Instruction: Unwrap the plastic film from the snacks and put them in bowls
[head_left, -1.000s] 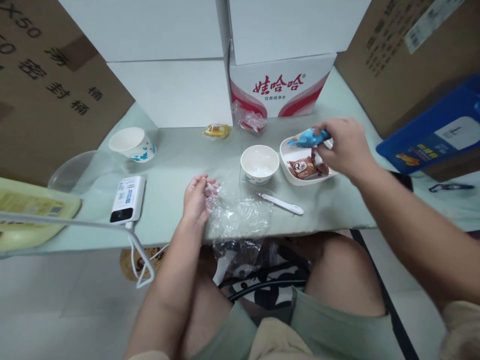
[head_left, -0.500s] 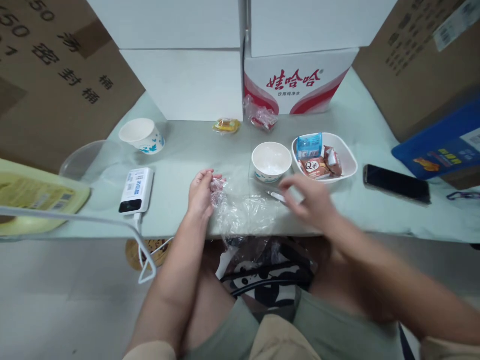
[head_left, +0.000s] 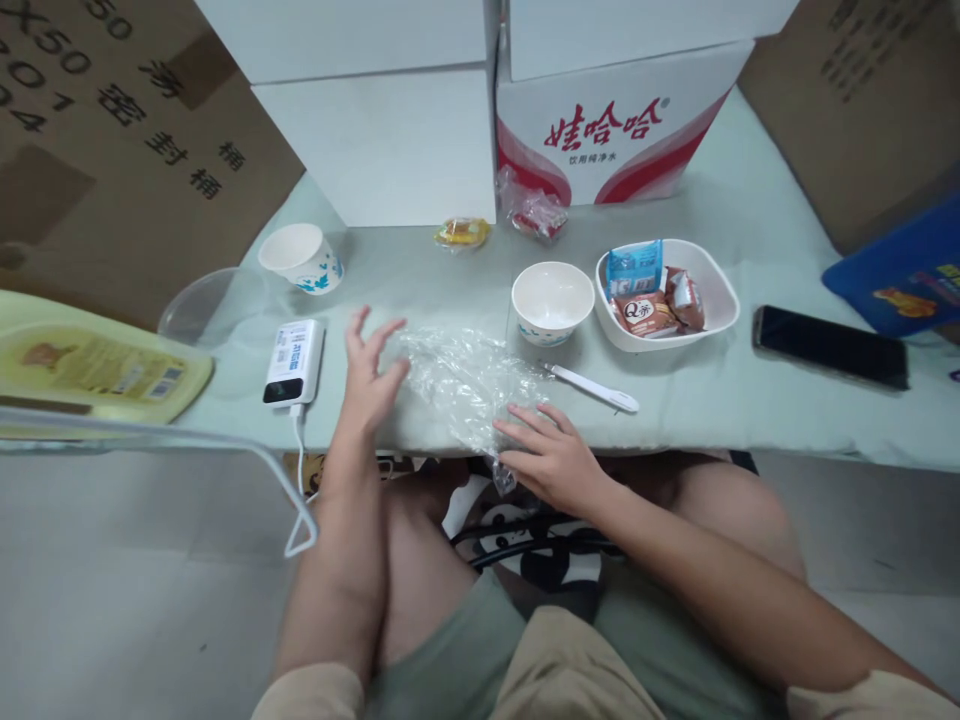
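Observation:
A crumpled clear plastic bag [head_left: 457, 385] lies on the table in front of me, its near end hanging over the edge. My left hand [head_left: 373, 370] is raised at the bag's left side, fingers spread, holding nothing. On the bag's near right part rests my right hand [head_left: 551, 455], its fingers stretched out and apart. A white utility knife [head_left: 596, 388] lies just beyond that hand. Behind the bag stands a white paper bowl [head_left: 553, 300]. Beside it, a white plastic dish [head_left: 716, 290] holds several wrapped snacks, among them a blue packet [head_left: 634, 268] and a brown one [head_left: 643, 315].
At the back lie a yellow wrapped snack [head_left: 462, 233] and a red one in clear wrap [head_left: 541, 215], before white cartons [head_left: 375, 150]. To the left are a tilted paper cup [head_left: 304, 262], power bank [head_left: 294, 362] and yellow bottle [head_left: 112, 365]. A phone [head_left: 829, 347] lies right.
My left hand has let go of the plastic and moved left, opening. My right hand has left the knife's side and come down onto the bag. The view has shifted slightly.

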